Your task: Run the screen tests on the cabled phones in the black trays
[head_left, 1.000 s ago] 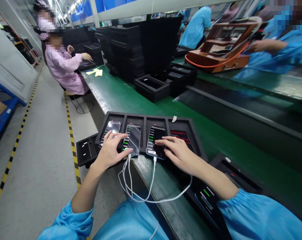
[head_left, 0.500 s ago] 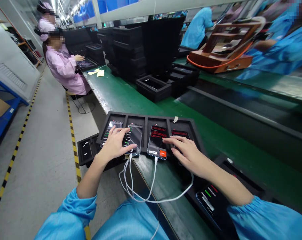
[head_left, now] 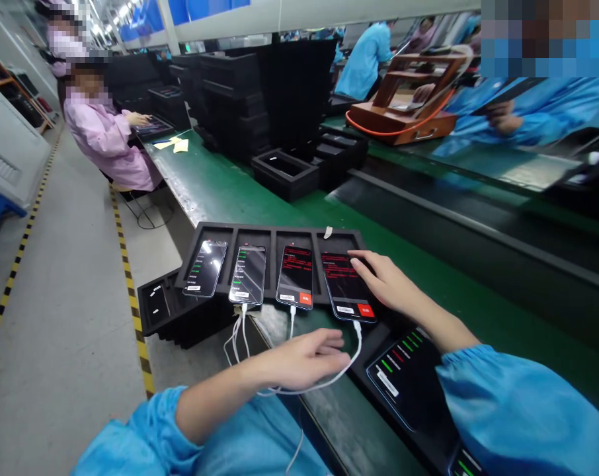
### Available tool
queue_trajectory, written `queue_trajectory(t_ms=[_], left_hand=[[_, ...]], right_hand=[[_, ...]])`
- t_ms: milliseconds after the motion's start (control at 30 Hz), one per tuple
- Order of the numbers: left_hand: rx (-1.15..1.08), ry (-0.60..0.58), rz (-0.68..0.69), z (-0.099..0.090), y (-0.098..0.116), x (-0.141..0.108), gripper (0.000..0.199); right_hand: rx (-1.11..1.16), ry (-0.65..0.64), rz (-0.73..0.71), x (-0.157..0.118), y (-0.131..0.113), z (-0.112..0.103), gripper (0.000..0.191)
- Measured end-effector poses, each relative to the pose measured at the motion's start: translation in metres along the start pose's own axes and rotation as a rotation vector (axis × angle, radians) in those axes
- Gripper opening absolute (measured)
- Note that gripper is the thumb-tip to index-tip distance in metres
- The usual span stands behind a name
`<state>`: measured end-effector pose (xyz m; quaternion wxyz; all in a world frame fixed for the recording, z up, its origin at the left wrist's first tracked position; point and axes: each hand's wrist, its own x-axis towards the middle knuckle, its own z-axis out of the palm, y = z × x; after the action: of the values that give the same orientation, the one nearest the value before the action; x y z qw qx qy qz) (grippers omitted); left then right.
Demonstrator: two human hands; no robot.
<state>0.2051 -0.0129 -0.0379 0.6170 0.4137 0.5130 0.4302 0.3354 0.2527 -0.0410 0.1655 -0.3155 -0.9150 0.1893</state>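
Note:
Four-slot black foam tray (head_left: 215, 230) holds several smartphones. The rightmost phone (head_left: 346, 284) shows red text and has a white charging cable (head_left: 358, 340) plugged into its lower end. My right hand (head_left: 386, 281) lies along that phone's right edge, fingers stretched out over the upper corner. To its left is another phone with red text (head_left: 295, 274); beyond are two phones with white and green lines, one in the middle left (head_left: 247, 272) and one at the far left (head_left: 206, 268). My left hand (head_left: 307, 360) hovers by the cables below the tray, fingers extended, holding nothing visible.
Another black tray with a phone (head_left: 403, 377) lies at the lower right. Stacked trays (head_left: 165, 304) stand beyond the green table's left edge. Black boxes (head_left: 284, 168) and a wooden stand (head_left: 403, 119) are farther back. A person in pink (head_left: 98, 132) sits at the far left.
My left hand has left the two left phones and moved down and right, toward the cables. My right hand has shifted to the rightmost phone's right edge, uncovering its screen.

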Motion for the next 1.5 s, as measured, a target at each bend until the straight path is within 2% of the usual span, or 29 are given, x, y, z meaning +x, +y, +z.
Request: queue_trajectory(t_ms=[67,167,300,433,567,667,700,767,800,867,933,1033,1100,1167,1267,1400,1467,1500], left_hand=[[-0.327,0.1,-0.056,0.02,-0.011,0.032,0.051],[-0.643,0.198,-0.029,0.033,-0.017,0.061,0.028],[-0.721,0.224,-0.008,0.034,-0.014,0.065,0.023],[-0.702,0.219,-0.015,0.033,-0.014,0.064,0.03],[-0.612,0.284,-0.021,0.036,-0.016,0.07,0.038],[-0.528,0.314,-0.027,0.035,-0.012,0.062,0.035],[-0.415,0.304,-0.011,0.032,-0.009,0.054,0.032],[-0.043,0.315,0.104,0.02,0.001,0.031,0.026],[0.182,0.352,0.204,0.011,0.007,0.017,0.024],[0.519,0.507,0.43,-0.014,0.018,-0.008,0.025],[0.761,0.704,0.521,-0.046,0.026,-0.024,0.03],[1.008,0.956,0.388,-0.093,0.025,-0.028,0.046],[1.059,0.988,0.261,-0.115,0.019,-0.022,0.05],[1.062,0.96,0.199,-0.127,0.013,-0.017,0.05],[1.051,0.958,0.25,-0.127,0.01,-0.016,0.05],[0.962,0.954,0.464,-0.1,0.018,-0.028,0.048],[0.84,0.86,0.534,-0.078,0.023,-0.032,0.042],[0.751,0.771,0.533,-0.066,0.023,-0.031,0.039]], right_hand=[[0.007,-0.022,0.026,0.012,0.003,0.006,0.058],[0.011,-0.059,0.068,0.025,0.006,0.013,0.057],[0.022,-0.105,0.095,0.028,0.011,0.015,0.056],[0.025,-0.138,0.115,0.028,0.014,0.013,0.057],[0.019,-0.156,0.138,0.03,0.013,0.011,0.06],[0.014,-0.157,0.147,0.031,0.013,0.01,0.063],[0.013,-0.158,0.148,0.031,0.013,0.01,0.064],[0.011,-0.16,0.149,0.031,0.014,0.01,0.064],[0.01,-0.161,0.151,0.031,0.014,0.01,0.064],[0.005,-0.162,0.154,0.032,0.015,0.01,0.063],[-0.003,-0.165,0.157,0.033,0.015,0.009,0.062],[-0.02,-0.172,0.161,0.035,0.012,0.007,0.062],[-0.03,-0.18,0.164,0.036,0.009,0.005,0.062],[-0.038,-0.188,0.168,0.036,0.006,0.004,0.062],[-0.046,-0.191,0.178,0.035,0.004,0.003,0.062],[-0.051,-0.194,0.191,0.035,0.004,0.003,0.063],[-0.052,-0.2,0.195,0.035,0.004,0.003,0.063],[-0.052,-0.203,0.196,0.035,0.005,0.003,0.064]])
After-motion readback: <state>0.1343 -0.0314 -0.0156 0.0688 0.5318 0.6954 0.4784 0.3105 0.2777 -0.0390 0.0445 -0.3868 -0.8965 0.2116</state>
